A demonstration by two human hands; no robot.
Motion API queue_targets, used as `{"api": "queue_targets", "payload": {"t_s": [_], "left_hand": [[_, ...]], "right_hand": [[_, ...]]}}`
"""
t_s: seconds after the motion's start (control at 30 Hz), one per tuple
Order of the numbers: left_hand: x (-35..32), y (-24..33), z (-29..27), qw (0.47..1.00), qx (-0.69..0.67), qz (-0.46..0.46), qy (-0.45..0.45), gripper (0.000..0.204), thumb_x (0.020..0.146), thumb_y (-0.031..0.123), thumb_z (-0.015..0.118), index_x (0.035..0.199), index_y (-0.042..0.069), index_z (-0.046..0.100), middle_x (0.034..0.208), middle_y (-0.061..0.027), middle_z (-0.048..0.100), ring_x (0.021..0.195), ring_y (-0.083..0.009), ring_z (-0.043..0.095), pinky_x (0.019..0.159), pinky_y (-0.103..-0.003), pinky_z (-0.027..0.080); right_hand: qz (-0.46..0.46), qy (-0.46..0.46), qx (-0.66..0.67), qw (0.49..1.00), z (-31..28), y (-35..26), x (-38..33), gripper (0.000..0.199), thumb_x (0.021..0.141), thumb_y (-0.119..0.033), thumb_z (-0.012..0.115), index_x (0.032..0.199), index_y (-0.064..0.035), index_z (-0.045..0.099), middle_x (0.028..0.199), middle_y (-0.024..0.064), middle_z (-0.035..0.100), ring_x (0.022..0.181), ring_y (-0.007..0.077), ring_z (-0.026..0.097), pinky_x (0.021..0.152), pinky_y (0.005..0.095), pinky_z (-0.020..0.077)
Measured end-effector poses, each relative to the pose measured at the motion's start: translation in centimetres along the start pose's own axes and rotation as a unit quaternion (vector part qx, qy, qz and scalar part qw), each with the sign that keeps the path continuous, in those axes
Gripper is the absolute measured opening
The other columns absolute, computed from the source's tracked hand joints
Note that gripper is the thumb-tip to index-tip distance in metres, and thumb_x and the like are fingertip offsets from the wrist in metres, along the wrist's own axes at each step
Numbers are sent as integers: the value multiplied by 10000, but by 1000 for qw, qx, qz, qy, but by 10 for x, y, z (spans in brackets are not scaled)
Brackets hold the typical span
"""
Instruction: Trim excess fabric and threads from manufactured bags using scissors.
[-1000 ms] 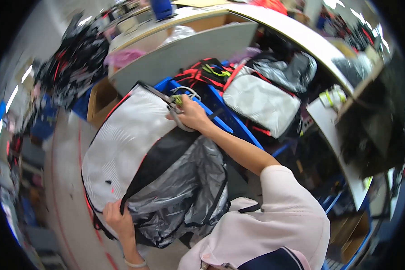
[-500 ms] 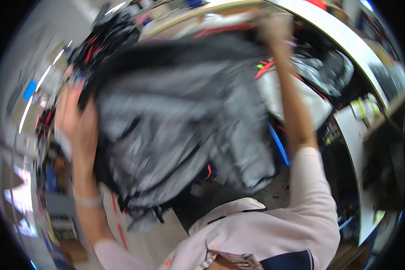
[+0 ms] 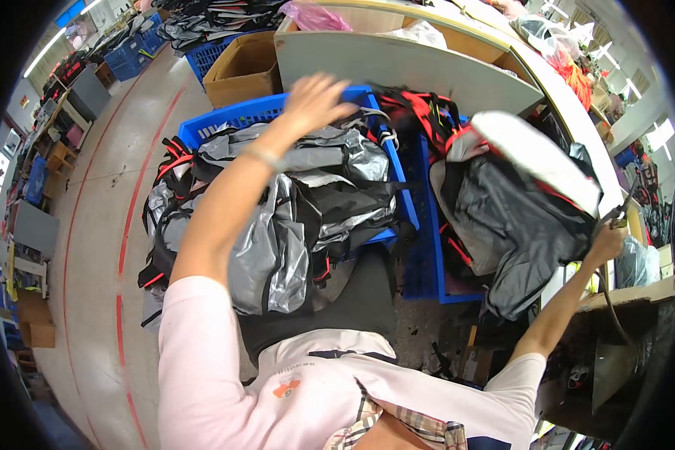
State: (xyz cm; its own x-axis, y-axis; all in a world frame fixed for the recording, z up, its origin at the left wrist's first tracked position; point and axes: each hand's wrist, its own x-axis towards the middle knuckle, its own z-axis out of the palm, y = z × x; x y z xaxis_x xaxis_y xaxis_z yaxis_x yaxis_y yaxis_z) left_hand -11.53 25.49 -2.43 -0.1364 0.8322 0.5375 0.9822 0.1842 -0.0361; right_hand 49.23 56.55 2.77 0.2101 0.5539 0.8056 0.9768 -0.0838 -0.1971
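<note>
My left hand (image 3: pixel 316 103), smeared by motion but with its fingers spread, is over the far rim of a blue plastic crate (image 3: pixel 409 206). Grey, silver and black sewn fabric pieces (image 3: pixel 274 247) with red trim fill that crate and hang over its near side. At the far right, my right hand (image 3: pixel 610 241) is closed around a slim dark tool (image 3: pixel 622 214) with a pointed end; its exact kind is unclear. Beside that hand, a grey and black bag piece (image 3: pixel 506 202) with a white panel (image 3: pixel 532 154) and red edging lies over a second blue crate (image 3: pixel 430 247).
A grey-sided bench (image 3: pixel 405 64) curves across the back, with pink plastic (image 3: pixel 315 15) on it. An open cardboard box (image 3: pixel 241 71) stands behind the left crate. The floor at left carries red lines (image 3: pixel 120 330). A dark cord (image 3: pixel 611 304) hangs below my right hand.
The grey fabric piece I held up between both hands is down among the crates. My left hand has let go and moved right; my right hand has moved right and nearer, onto the dark tool.
</note>
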Motion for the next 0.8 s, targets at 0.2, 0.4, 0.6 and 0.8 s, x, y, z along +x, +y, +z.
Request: {"api": "queue_targets", "payload": {"t_s": [0.2,0.4,0.6,0.8], "left_hand": [[-254,-67,62,923,-143,-319,-161,660,911,491,477,1373,24,417,1402,-230,408,1307,-374,373,1085,-419,303],[-321,15,38,957,-85,-272,-49,400,845,190,531,1223,63,544,1238,-160,510,1146,-333,490,957,-429,405],[-328,37,2,955,-125,-267,-35,365,818,140,522,1171,80,596,1157,-110,545,1101,-275,511,925,-413,409],[-288,-3,-11,873,-297,-384,-39,553,767,222,670,1259,32,505,1052,-202,611,870,-353,619,758,-435,497]], "right_hand": [[-110,-200,593,772,-10,-174,-65,267,951,-218,554,1023,39,537,946,158,686,790,204,687,670,286,558],[-195,-413,718,526,-28,-377,-221,126,955,-66,413,1015,-12,510,916,157,674,746,205,675,622,298,541],[-244,-465,448,723,-43,-446,-371,729,756,-626,643,1032,7,409,909,313,627,875,491,611,755,546,475],[-98,-553,525,639,-80,-451,-399,461,678,-291,784,947,31,593,843,136,623,753,234,605,676,362,460]]}}
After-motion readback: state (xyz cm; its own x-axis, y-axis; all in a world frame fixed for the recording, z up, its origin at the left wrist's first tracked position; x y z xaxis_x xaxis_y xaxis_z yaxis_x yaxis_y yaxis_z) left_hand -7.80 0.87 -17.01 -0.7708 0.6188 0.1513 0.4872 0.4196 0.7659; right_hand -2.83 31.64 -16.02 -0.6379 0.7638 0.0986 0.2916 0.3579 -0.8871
